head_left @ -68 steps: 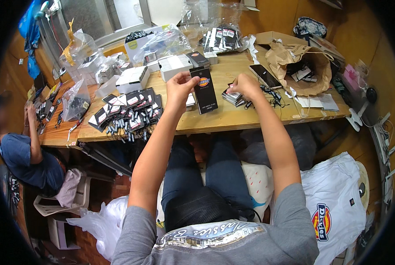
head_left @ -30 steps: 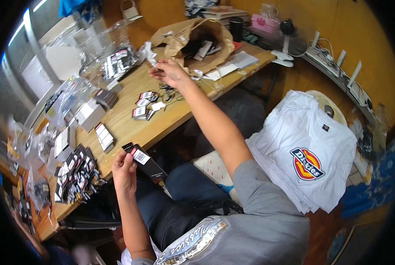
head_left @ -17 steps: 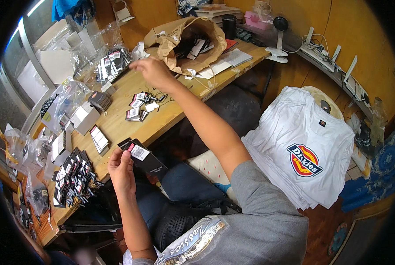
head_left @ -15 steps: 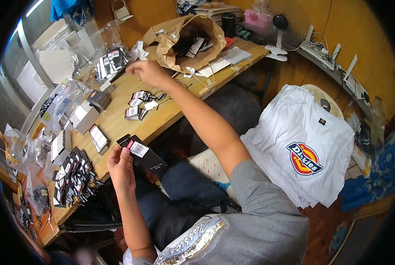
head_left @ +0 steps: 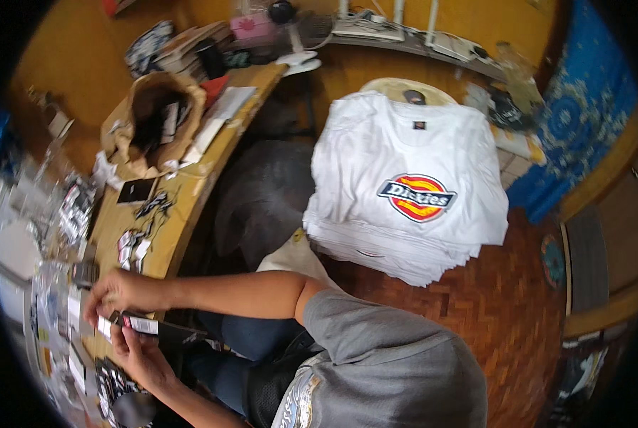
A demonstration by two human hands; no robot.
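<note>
My left hand (head_left: 139,358) pinches a black hang tag (head_left: 173,330) with a white barcode label and a red strip, just off the table's near edge. At the tag's upper end is my right hand (head_left: 130,291), its fingers bent down and closed; what lies between its fingertips is hidden. Below my hands on the table lies a pile of black-and-white tags (head_left: 115,381). Farther along are a few more tags (head_left: 128,246), a tangle of black strings (head_left: 155,205) and a flat black tag or card (head_left: 137,191).
An open brown paper bag (head_left: 130,135) with dark things inside stands at the table's far end. Clear plastic bags and more tags (head_left: 76,203) crowd the left side. A stack of folded white T-shirts (head_left: 404,171) rises on the right, above a parquet floor (head_left: 490,307).
My right hand has come back from above the far part of the table to the tag in my left hand. The view has swung to the right.
</note>
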